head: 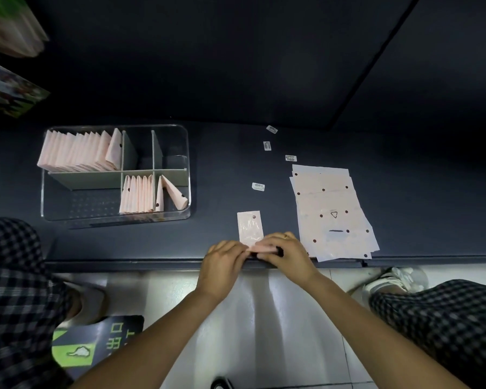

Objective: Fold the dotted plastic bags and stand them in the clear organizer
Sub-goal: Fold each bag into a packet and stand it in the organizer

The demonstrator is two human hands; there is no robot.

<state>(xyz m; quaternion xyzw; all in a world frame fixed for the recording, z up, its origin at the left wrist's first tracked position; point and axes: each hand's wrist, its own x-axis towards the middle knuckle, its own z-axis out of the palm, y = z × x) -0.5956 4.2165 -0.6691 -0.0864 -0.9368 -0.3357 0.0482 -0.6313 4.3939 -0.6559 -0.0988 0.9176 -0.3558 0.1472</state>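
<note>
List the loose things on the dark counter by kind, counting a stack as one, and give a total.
Clear plastic divided organizer: 1
Small white barcode stickers: 4
Stack of flat pink dotted plastic bags: 1
Narrow folded pink bag strip under both hands: 1
Total: 7

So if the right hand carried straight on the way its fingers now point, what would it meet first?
The right hand points left across the folded bag, so it would probably meet the left hand first; their fingertips already nearly touch, though the exact gap is unclear.
</note>
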